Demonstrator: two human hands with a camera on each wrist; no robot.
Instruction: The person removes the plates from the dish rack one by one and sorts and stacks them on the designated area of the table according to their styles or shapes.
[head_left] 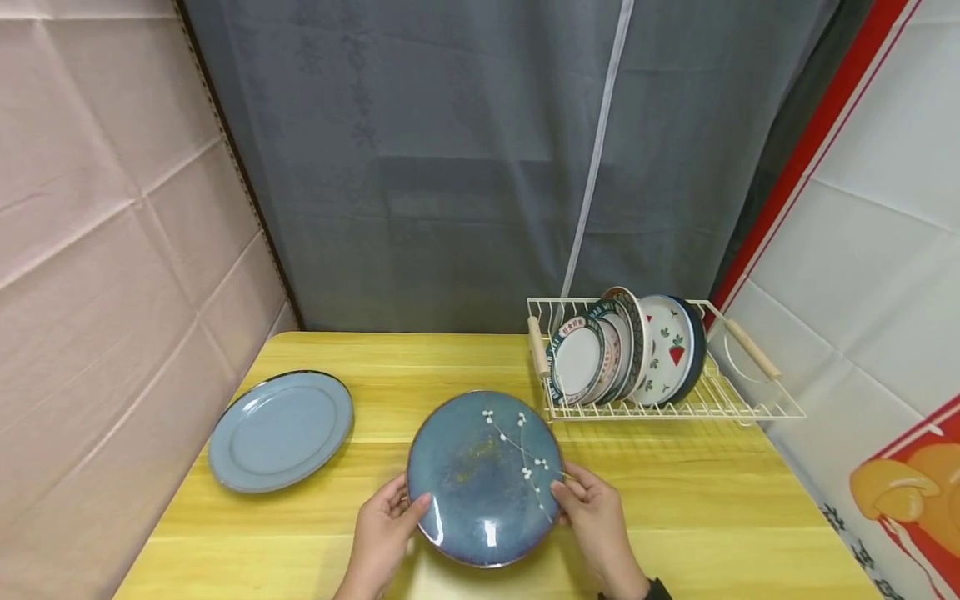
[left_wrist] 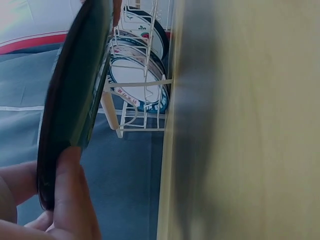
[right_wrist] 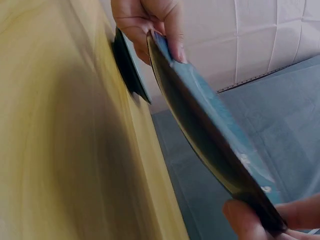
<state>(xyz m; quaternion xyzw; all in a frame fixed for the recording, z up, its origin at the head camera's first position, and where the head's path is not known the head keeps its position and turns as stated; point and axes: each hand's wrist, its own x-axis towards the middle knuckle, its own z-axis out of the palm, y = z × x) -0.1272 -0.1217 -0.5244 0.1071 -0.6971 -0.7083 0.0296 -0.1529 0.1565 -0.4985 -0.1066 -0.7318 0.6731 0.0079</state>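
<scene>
I'm seeing the left hand [head_left: 384, 527] pinching the near-left rim of a round, glossy, teal-blue plate with a white blossom sprig [head_left: 480, 483], its thumb lying over the edge and its fingers tucking beneath. The right hand [head_left: 597, 515] is clamping the opposite rim in the same way. Between them the plate is hanging clear of the yellow wood-grain table [head_left: 697, 517], its decorated face turning upward and its shadow falling on the boards in both wrist views.

For a good hold, I'd be keeping both thumbs near the rim, matching the pressure on the two sides and letting the fingers underneath carry the weight, since the glaze is probably slick. I'd also be moving both wrists together, so the plate isn't twisting out of one grip.

To the left, a plain grey-blue round plate with a dark rim [head_left: 281, 432] is lying flat on the table, well apart from the hands. Farther out to the right, a cream wire rack with wooden handles [head_left: 675, 417] is holding several patterned plates on edge, including a white one with strawberries [head_left: 663, 350].
</scene>
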